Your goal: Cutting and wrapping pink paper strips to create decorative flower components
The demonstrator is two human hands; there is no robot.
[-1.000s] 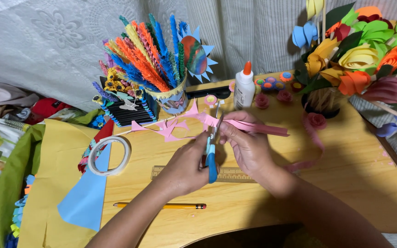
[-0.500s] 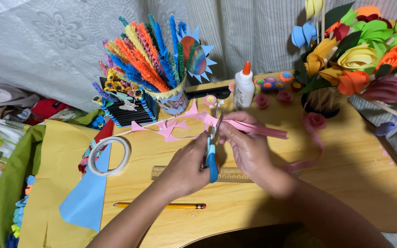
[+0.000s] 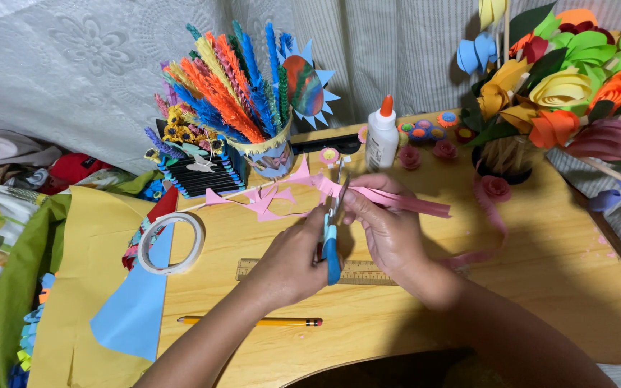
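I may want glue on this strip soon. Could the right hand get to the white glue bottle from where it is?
Probably yes: the glue bottle stands upright just beyond the right hand, nothing between, but that hand holds the pink paper strip.

Two bare forearms enter the picture from the lower edge, one from about 7 o'clock and the other from about 5 o'clock. No sleeve covers them as far as the frame shows; both arms are uncovered up to the edge. The left hand [image 3: 292,259] and the right hand [image 3: 389,230] wear no glove, and no ring, watch or bracelet shows on them. The fingernails look short and plain, with no visible polish.
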